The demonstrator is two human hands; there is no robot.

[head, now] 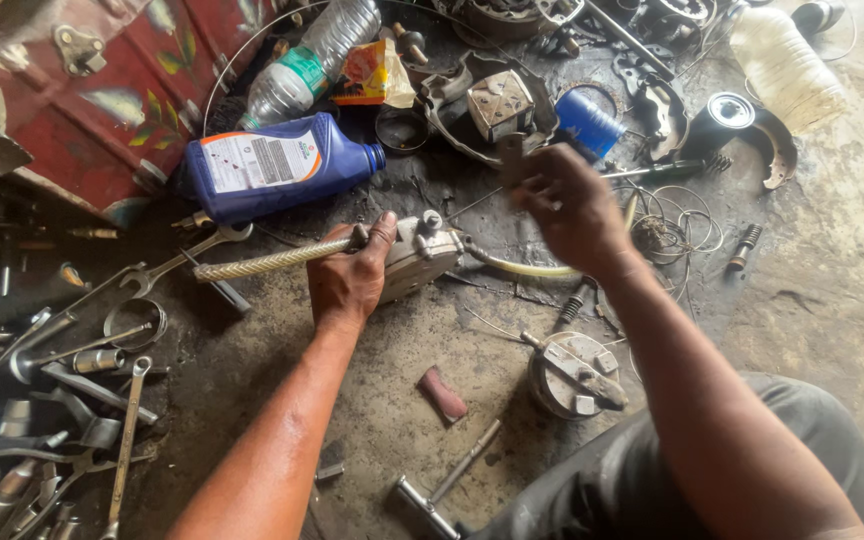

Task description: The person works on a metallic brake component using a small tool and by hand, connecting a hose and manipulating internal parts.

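Oil-stained concrete floor [832,270]; blue oil jug [277,165] lay at eleven o'clock, spanners [127,440] at eight, round metal housing [572,375] at five.

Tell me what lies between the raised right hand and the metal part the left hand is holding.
Nothing visible lies between them. The right hand hangs blurred in open air, above and to the right of the grey metal part in the left hand. Only a yellowish hose trails from the part below the right hand.

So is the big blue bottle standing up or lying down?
Lying down. The blue bottle rests on its side on the dirty floor, its capped neck pointing right, label facing up.
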